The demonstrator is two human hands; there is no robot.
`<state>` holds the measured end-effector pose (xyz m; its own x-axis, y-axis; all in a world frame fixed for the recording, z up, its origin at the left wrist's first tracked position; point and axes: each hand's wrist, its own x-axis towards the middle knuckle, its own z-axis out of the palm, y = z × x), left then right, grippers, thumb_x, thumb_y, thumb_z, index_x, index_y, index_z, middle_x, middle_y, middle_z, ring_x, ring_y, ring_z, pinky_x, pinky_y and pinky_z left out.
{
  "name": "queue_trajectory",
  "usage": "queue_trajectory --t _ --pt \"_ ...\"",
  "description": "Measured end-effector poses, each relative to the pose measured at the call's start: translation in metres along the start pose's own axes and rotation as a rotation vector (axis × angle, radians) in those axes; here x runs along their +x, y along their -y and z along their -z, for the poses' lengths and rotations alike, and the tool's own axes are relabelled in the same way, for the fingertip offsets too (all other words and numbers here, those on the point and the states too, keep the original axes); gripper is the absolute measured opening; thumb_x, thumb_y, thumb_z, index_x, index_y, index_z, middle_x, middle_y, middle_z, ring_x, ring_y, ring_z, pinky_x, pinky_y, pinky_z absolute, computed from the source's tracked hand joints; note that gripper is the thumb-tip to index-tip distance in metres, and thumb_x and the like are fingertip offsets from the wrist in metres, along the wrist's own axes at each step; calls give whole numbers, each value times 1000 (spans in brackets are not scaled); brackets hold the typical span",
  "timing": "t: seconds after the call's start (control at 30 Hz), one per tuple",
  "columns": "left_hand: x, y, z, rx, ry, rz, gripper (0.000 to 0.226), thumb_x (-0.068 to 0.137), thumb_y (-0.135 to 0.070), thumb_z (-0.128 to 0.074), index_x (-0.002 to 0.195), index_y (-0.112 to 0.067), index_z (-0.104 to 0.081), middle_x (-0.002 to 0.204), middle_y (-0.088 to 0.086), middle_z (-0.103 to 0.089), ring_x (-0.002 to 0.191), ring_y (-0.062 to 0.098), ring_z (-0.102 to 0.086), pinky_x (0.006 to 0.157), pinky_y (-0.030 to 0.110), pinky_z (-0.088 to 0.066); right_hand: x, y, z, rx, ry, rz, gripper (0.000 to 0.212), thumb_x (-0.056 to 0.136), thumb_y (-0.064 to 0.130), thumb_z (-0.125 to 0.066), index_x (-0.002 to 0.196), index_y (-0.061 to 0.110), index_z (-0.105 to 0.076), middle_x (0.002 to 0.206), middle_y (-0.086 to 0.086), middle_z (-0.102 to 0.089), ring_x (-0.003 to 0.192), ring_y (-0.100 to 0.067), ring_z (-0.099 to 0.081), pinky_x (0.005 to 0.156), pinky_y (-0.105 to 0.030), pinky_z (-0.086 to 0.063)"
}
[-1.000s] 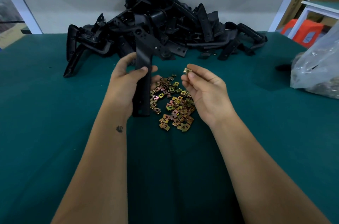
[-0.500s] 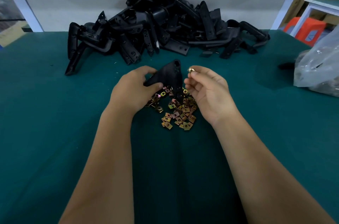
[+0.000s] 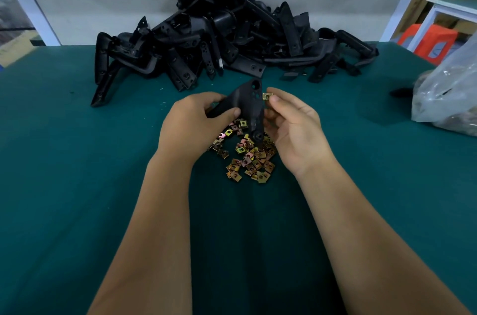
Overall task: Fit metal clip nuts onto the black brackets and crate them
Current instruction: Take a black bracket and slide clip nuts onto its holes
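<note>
Since the earlier frame, bracket turned more upright, its holed face toward the camera; clip nut now just beside its right edge, near the top. Left hand grips the bracket's left arm, fingers curled round it, thumb on the front. Right hand pinches the nut at its fingertips. Loose clip nuts lie on green table below both hands; bracket pile at far edge.
</note>
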<state>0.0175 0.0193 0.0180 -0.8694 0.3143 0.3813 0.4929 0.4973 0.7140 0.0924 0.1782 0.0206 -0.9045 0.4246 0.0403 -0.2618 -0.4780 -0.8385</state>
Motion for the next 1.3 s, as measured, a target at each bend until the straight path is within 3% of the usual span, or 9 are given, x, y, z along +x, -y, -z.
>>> queue_trajectory --t 0.27,0.37,0.43,0.53,0.67,0.77,0.9,1.17,1.3 --pt "1 2 -2 -19 5 -17 18 82 -51 -71 97 -45 -66 75 -14 -67 73 5 -62 65 38 -53 -1 1 1 37 11 -3 16 95 0 -55 95 9 -69 79 -3 -74 69 -13 -69 61 -24 -55" --pt "0 0 -1 -16 20 -26 30 83 -50 -71 106 -54 -54 82 -33 -63 80 -10 -58 71 33 -54 0 1 0 48 -12 -12 16 95 0 -55 95 8 -68 79 -4 -74 69 -12 -69 61 -24 -55" --pt "1 2 -2 -10 26 -25 26 83 -50 -71 106 -48 -60 79 -43 -57 74 -20 -53 73 24 -50 0 0 0 57 -27 -23 15 95 0 -55 94 8 -68 79 -4 -74 69 -13 -70 62 -25 -56" --pt "2 4 -3 -15 12 -15 21 83 -48 -73 100 -37 -70 72 -45 -56 72 -21 -53 67 21 -47 0 -2 -1 35 -22 -32 15 94 0 -56 93 9 -68 82 -5 -74 73 -15 -69 64 -27 -57" --pt "2 5 -4 -37 4 -6 19 81 -47 -74 97 -38 -72 73 -41 -59 76 -12 -57 66 27 -50 0 -2 -2 21 -39 -24 15 93 -2 -57 90 8 -68 81 -7 -74 71 -16 -69 60 -26 -56" --pt "2 5 -4 -52 23 4 9 80 -48 -74 86 -46 -68 73 -44 -57 72 -17 -56 62 25 -48 -1 0 -3 3 -50 -15 17 92 -4 -57 87 7 -69 80 -8 -73 70 -16 -68 61 -26 -56" --pt "2 1 -4 -52 29 20 24 80 -48 -76 69 -56 -56 71 -43 -57 66 -18 -54 57 24 -39 -1 2 -2 -51 -66 5 18 91 -6 -58 86 7 -70 81 -9 -72 73 -18 -67 65 -27 -56" --pt "3 3 -5 -87 4 50 13 78 -48 -77 78 -43 -66 62 -30 -60 56 -8 -55 56 24 -38 -2 -2 -9 16 -92 -41 11 93 -1 -60 91 6 -68 80 -7 -72 74 -18 -68 69 -28 -58" --pt "3 5 -7 -85 -13 72 20 75 -52 -78 82 -35 -69 62 -28 -58 55 -5 -53 56 25 -39 -4 -3 -9 78 -69 -119 8 96 6 -56 94 6 -65 76 -5 -71 70 -16 -67 64 -26 -57"
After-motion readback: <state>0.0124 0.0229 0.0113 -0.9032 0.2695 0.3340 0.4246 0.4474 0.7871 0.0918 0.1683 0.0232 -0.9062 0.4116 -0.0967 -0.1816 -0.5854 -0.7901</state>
